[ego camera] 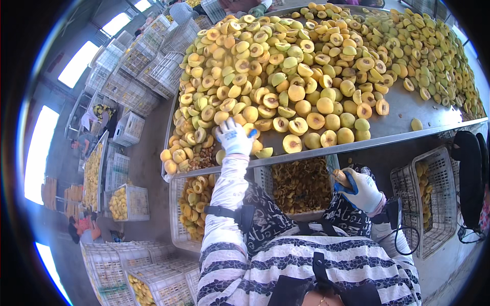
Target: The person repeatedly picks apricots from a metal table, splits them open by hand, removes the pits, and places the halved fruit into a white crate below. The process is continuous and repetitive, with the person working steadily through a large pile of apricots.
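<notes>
My left hand (234, 138), in a white glove with blue fingertips, reaches over the near left edge of a metal table (386, 143). Its fingers are spread against the halved yellow peaches (293, 143), its thumb apart, and no fruit shows in its grasp. Close to it lies a small heap of peach pits (204, 158). My right hand (360, 190), gloved alike, is below the table edge, above my lap. It grips a small tool with a brown handle (342, 176); a short metal part shows beyond the fingers, its shape unclear.
Under the table edge, a crate holds brownish scraps (300, 183) and another crate (178, 229) holds peach halves. A further crate (436, 206) stands at right. Stacked crates (130, 76) and people at another fruit-laden table (93, 172) are to the left. A co-worker's gloved hand (258, 9) is across the table.
</notes>
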`<state>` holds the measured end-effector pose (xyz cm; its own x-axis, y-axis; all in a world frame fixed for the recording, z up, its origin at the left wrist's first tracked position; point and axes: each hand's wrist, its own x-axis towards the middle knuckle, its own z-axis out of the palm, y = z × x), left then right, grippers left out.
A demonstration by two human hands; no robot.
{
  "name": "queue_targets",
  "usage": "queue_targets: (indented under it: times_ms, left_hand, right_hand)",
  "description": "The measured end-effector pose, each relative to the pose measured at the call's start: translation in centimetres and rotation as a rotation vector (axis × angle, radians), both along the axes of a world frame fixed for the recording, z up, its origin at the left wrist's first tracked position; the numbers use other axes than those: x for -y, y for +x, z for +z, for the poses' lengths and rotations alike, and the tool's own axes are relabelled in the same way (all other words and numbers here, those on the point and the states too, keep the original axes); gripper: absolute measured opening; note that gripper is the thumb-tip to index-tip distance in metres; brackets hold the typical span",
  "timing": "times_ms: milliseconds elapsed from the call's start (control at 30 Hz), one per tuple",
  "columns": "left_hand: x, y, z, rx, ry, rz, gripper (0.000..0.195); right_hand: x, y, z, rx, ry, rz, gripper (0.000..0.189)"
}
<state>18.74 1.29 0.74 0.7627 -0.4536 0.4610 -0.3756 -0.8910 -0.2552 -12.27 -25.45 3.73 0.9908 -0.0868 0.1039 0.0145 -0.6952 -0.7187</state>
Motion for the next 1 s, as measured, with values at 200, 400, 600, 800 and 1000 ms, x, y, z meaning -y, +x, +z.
queue_targets:
  times_ms: [200,400,600,800,1000]
  left_hand:
    - [3.2,-1.7,-1.8,-0.237,-0.022,-0.179,0.052]
    - [2.4,-2.8,0.3,-0.327,-0.098,-0.342,0.050]
    - [2.9,-10.1,2.9,-1.205,-1.743,-0.676,0.046]
    - [2.2,-14.5,1.9,-1.310,-1.964,-0.689,0.031]
    - [1.8,-15.1,-0.5,-1.101,-1.680,-0.388,0.033]
  right_hand:
    - [-1.7,2.3,-1.8,-0.018,0.153,-0.039,0.041]
    - [-4.0,4.8,-3.0,-0.161,0.892,-0.071,0.027]
    - [-6.9,9.3,-2.6,0.039,1.281,-0.170,0.026]
    - [-9.2,11.2,-3.6,0.009,1.205,0.030,0.040]
    - [-11.9,9.8,-2.7,0.283,0.101,-0.072,0.045]
